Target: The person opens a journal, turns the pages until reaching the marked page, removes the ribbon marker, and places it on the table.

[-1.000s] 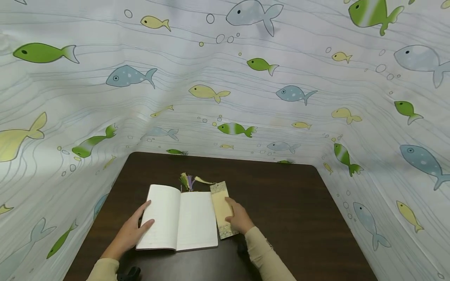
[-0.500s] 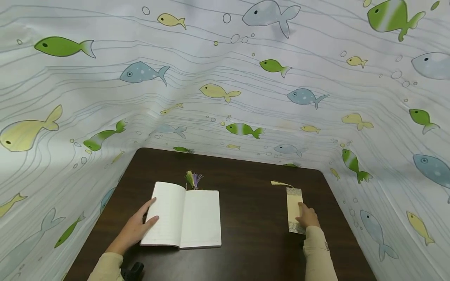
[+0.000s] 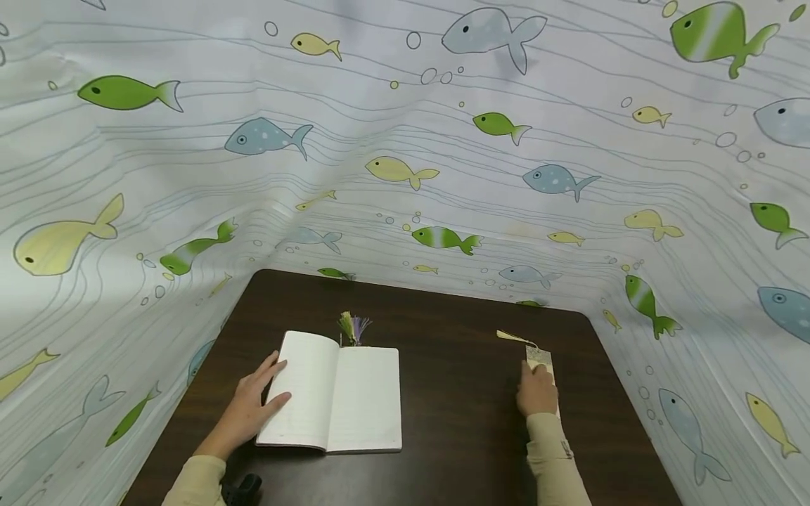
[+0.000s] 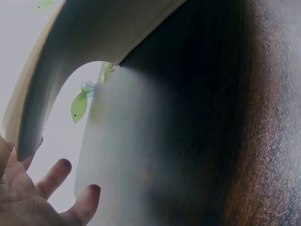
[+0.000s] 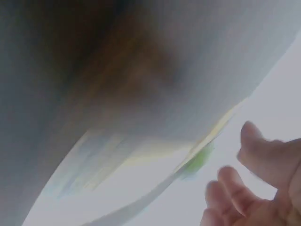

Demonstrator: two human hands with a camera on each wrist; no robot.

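Observation:
A notebook (image 3: 365, 400) lies spread flat on the left of the dark table, its pages white. My left hand (image 3: 248, 407) grips its left edge, with the thumb over the page. In the left wrist view, the left side of the notebook (image 4: 35, 89) bows upward above the fingers (image 4: 56, 176). On the right of the table lies a cream bookmark (image 3: 538, 357) with a patterned end and a pale yellow tassel (image 3: 512, 337). My right hand (image 3: 536, 390) is over the bookmark and hides most of it. The right wrist view shows its fingers (image 5: 233, 181) loosely bent and apart.
Green and purple tassels (image 3: 354, 329) stick out beyond the notebook's top edge. A fish-patterned curtain (image 3: 392, 211) rises behind and beside the table (image 3: 465, 393). A black object (image 3: 243, 488) sits by the left wrist.
My right hand carried the bookmark from beside the notebook to the table's right side. Over the last half second the hand shifted slightly left across it. My left hand stayed on the notebook.

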